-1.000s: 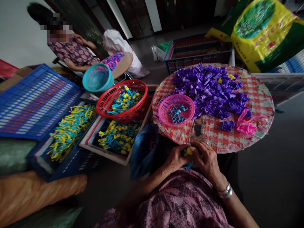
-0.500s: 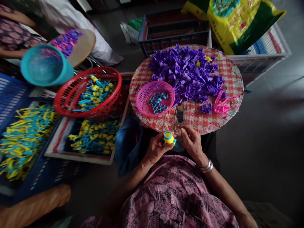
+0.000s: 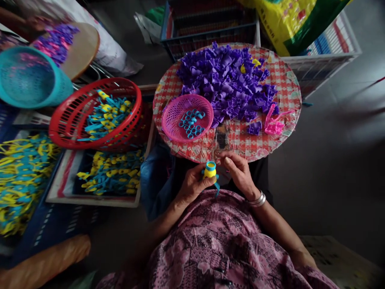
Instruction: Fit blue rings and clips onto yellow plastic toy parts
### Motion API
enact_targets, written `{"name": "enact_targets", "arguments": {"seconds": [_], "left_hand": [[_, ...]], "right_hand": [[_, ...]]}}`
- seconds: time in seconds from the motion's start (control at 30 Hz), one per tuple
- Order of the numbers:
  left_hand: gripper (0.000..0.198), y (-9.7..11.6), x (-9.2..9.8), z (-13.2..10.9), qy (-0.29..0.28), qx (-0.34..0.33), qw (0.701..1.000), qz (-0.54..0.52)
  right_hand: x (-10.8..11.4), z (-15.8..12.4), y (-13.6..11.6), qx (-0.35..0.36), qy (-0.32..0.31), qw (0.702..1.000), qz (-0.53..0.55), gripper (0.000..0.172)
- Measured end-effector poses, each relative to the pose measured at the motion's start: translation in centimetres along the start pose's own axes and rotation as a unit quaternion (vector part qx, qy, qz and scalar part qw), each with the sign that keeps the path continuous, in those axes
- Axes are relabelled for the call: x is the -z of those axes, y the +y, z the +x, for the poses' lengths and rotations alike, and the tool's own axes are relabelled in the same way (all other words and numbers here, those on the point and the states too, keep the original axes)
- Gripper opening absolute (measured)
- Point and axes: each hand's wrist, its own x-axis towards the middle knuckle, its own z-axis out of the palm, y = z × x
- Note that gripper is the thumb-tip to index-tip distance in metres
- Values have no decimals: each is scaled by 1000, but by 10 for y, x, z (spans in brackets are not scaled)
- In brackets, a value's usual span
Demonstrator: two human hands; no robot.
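My left hand (image 3: 192,184) is closed around a small yellow and blue plastic toy part (image 3: 210,170), held upright at the near edge of the round checked table (image 3: 282,120). My right hand (image 3: 239,172) hovers just right of the part with its fingers curled together; what they pinch, if anything, is hidden. A pink basket (image 3: 174,120) with blue rings (image 3: 190,122) sits on the table just beyond my hands. Behind it lies a big heap of purple plastic parts (image 3: 225,84), and a pink plastic piece (image 3: 273,125) rests at the right.
A red basket (image 3: 60,124) of blue and yellow pieces stands at the left over a tray (image 3: 64,192) and a blue crate (image 3: 45,228) of the same. A teal basket (image 3: 27,78), another small table (image 3: 81,50), a dark crate (image 3: 210,28) and a yellow sack (image 3: 288,24) lie farther off.
My hands have parted: the left now holds the yellow and blue part upright alone, the right has drawn slightly aside. The view has tilted down, and the other person has left the frame.
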Motion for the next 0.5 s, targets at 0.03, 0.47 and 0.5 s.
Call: {"name": "enact_targets", "arguments": {"seconds": [0.03,0.47,0.5], "left_hand": [[56,-1,0,0,-10,-3,1000,0],[41,3,-2,-7,-41,-58,996,62],[39,4,-2,-8,-32,-62,995,71]], "right_hand": [[3,1,-4,19,-28,999,5,53],[-4,0,-21,107,-107,987,-53,53],[-5,-2,-20,103,-99,988,-51,55]]}}
